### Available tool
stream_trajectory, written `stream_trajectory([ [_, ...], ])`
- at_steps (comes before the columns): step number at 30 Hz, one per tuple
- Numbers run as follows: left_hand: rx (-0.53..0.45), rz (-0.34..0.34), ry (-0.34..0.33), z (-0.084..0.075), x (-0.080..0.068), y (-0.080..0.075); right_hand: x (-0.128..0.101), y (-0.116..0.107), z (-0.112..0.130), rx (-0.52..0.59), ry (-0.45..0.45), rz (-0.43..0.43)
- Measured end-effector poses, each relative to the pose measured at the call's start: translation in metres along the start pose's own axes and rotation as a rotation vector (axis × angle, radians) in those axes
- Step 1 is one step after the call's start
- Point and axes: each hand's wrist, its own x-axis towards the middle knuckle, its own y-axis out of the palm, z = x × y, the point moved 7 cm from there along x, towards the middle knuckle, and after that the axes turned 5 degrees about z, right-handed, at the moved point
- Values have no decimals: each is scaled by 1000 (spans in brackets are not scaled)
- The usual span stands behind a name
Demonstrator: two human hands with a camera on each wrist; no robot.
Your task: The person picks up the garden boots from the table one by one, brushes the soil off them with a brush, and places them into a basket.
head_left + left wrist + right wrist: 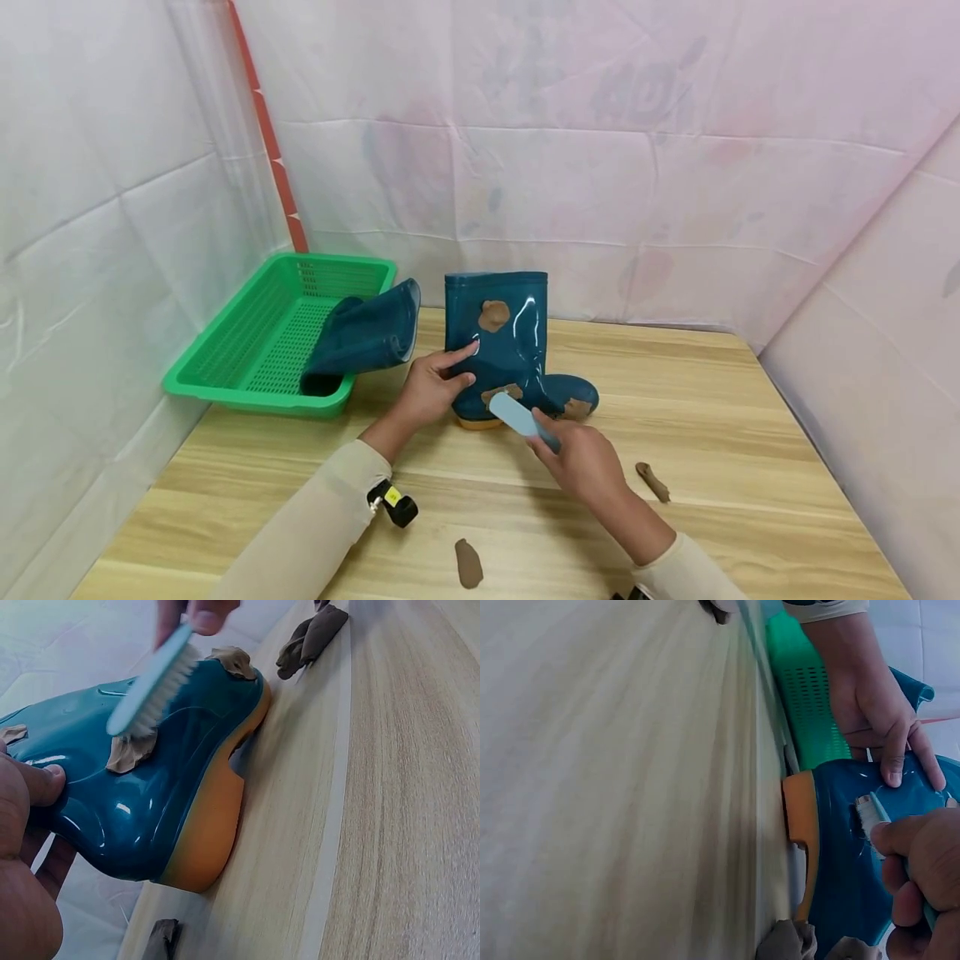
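A shiny teal rain boot (506, 333) stands upright on its orange sole (206, 825), toe to the right. Brown mud-like patches stick to its shaft (493, 316), ankle (131, 752) and toe (577, 408). My left hand (431, 387) steadies the boot from behind the heel side, thumb and a finger on the near face, other fingers behind it. In my right hand (585, 458) is the handle of a light blue brush (513, 414). Its white bristles (166, 697) meet the ankle patch in the left wrist view.
At the left, a green plastic basket (217, 392) holds a second teal boot (360, 333), its shaft leaning over the rim. Brown pieces lie on the wooden table (750, 400): one near the front (468, 564), another right of my right hand (652, 482). White cloth walls (562, 183) enclose the table.
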Motion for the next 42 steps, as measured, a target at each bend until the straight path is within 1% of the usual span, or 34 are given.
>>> stream_trajectory([
  [2, 10, -7, -7, 0, 0, 0, -2, 4, -3, 2, 26, 40],
  [4, 13, -17, -17, 1, 0, 0, -4, 5, -4, 5, 31, 66],
  [7, 12, -23, -26, 2, 0, 0, -5, 3, -3, 16, 13, 68],
  [9, 10, -24, -26, 2, 0, 0, -5, -2, -1, 27, -18, 28],
  [13, 10, -22, -14, 2, 0, 0, -2, -14, 4, 41, -73, -90],
  [15, 3, -21, -5, 2, 1, 0, 0, -15, 3, 36, -67, -105],
  [17, -6, -16, 2, 1, 1, 1, 0, -12, 1, 25, -41, -81],
  [21, -5, -7, 6, 1, 0, 2, -2, -2, -4, 5, 14, 5],
  [25, 33, -24, -16, 2, 0, 1, -4, 4, -6, 8, 36, 51],
  [29, 39, -35, -26, 2, -1, -1, -6, 5, -5, 28, 36, 86],
  [32, 40, -36, -27, 3, -1, -1, -6, 1, -1, 35, 4, 55],
  [36, 46, -44, -25, 3, -1, -1, -2, -9, 5, 32, -74, -66],
  [38, 40, -48, -18, 3, -1, -1, -1, -11, 6, 27, -85, -106],
  [40, 34, -46, -12, 2, -1, -1, 0, -9, 4, 21, -58, -95],
  [42, 28, -40, -6, 2, -1, 0, 0, -4, 0, 13, -7, -47],
])
